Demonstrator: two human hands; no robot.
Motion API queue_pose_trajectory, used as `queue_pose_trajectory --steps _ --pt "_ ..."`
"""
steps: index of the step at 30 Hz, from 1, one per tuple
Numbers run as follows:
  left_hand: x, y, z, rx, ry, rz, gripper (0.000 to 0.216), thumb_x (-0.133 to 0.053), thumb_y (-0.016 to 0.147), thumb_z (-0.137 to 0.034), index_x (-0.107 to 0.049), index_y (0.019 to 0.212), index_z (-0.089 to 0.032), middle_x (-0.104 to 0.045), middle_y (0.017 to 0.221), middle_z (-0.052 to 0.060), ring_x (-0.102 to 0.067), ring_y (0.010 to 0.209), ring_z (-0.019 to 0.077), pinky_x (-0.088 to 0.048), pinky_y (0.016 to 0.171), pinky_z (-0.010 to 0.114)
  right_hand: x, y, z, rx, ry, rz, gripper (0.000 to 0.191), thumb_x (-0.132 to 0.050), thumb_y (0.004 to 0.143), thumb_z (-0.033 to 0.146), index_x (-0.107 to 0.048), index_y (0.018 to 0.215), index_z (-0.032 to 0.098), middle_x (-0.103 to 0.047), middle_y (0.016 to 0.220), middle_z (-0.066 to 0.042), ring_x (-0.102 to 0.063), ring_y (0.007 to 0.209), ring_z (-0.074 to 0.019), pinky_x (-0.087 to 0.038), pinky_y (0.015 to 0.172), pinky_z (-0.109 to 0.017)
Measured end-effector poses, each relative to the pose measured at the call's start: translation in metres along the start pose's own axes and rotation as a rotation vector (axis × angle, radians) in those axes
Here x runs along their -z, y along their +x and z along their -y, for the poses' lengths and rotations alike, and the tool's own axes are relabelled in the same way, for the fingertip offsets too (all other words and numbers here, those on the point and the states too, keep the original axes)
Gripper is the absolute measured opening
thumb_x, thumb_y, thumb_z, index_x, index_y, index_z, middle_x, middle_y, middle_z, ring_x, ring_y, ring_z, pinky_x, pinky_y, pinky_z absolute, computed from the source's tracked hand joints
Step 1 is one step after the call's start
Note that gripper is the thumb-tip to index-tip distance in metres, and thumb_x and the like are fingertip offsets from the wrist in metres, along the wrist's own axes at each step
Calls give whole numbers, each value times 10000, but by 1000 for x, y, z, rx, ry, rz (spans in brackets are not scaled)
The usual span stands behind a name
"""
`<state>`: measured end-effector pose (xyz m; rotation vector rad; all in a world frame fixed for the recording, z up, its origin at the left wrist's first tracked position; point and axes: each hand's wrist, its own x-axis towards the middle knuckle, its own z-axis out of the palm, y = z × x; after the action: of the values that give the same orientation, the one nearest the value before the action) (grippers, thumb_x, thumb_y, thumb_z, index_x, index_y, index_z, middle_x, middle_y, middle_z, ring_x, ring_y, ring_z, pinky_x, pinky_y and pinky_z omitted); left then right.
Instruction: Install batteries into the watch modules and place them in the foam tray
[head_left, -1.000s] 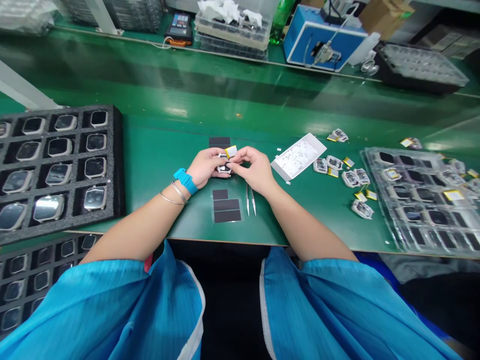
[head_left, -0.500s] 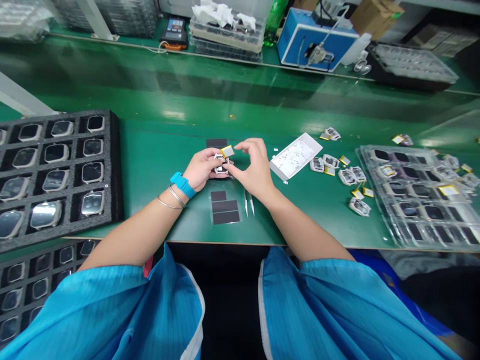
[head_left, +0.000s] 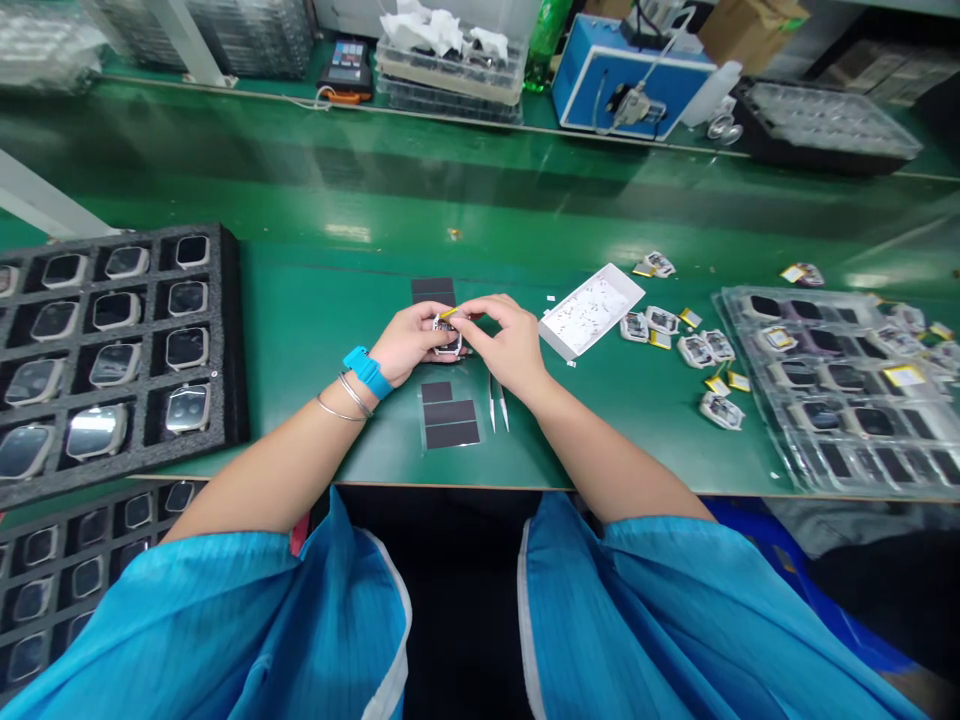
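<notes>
My left hand (head_left: 411, 338) is closed around a small white smartwatch case (head_left: 448, 346) with its inside showing, held just above the green bench. At the case's upper edge, my right hand (head_left: 507, 342) pinches a yellow-edged battery (head_left: 448, 313), seen nearly edge-on. Whether a lead joins battery and case is too small to tell. Below the hands lie black adhesive pieces (head_left: 450, 411) on a clear sheet, and another dark sheet (head_left: 433, 290) sits just beyond them. A pair of tweezers (head_left: 498, 405) rests beside my right wrist.
A foam tray (head_left: 232, 350) of watches stands on the left. Right of my hands lies a white card (head_left: 592, 310) with tiny parts. Several watch cases with batteries (head_left: 721, 410) are scattered near clear plastic trays (head_left: 772, 400). A blue box (head_left: 630, 75) stands on the back shelf.
My right hand has moved left to the battery and now pinches it. The battery has turned from flat-side view to nearly edge-on, and the case has tilted in my left hand.
</notes>
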<state>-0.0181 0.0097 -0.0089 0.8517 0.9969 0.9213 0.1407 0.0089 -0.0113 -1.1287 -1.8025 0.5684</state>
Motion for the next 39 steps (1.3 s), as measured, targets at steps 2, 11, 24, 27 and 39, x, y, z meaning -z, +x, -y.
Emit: queue_pose_trajectory --steps 2,11,24,27,39 --pt "0 0 -1 10 -4 -28 242 -726 672 -48 -622 869 -142 -651 701 -12 -667 596 125 -599 608 271 -1 -1 1 49 -24 34 109 -645 881 313 -740 888 259 -763 928 -5 -668 902 -209 -508 910 -405" --pt "7 -2 -10 125 -286 -16 236 -555 779 -68 -701 959 -110 -710 850 69 -695 787 144 -599 860 338 3 0 -3 251 -269 172 210 -546 940 273 -749 960 324 -752 1019 31 -613 962 -216 -151 1220 -585" --pt "15 0 -2 -113 -110 122 482 -856 654 -204 -644 1085 -160 -740 981 72 -718 864 183 -597 816 349 -9 1 -22 -213 448 317 637 -724 774 553 -502 1286 245 -623 1278 -103 -641 1130 -224 -562 946 -399" --pt "11 -1 1 -179 -109 144 504 -885 623 -272 -637 1045 -151 -735 939 59 -714 847 178 -595 784 322 -11 0 -18 -258 513 299 628 -767 724 572 -529 1203 240 -688 1158 -84 -677 1071 -219 -566 938 -378" --pt "69 -54 -83 -429 -155 -140 390 -620 874 -167 -592 1263 -151 -697 1172 108 -689 1063 214 -500 1019 425 13 -5 -19 157 -620 361 541 -551 887 487 -602 1262 100 -578 1253 -241 -567 1180 -404 -468 1005 -573"
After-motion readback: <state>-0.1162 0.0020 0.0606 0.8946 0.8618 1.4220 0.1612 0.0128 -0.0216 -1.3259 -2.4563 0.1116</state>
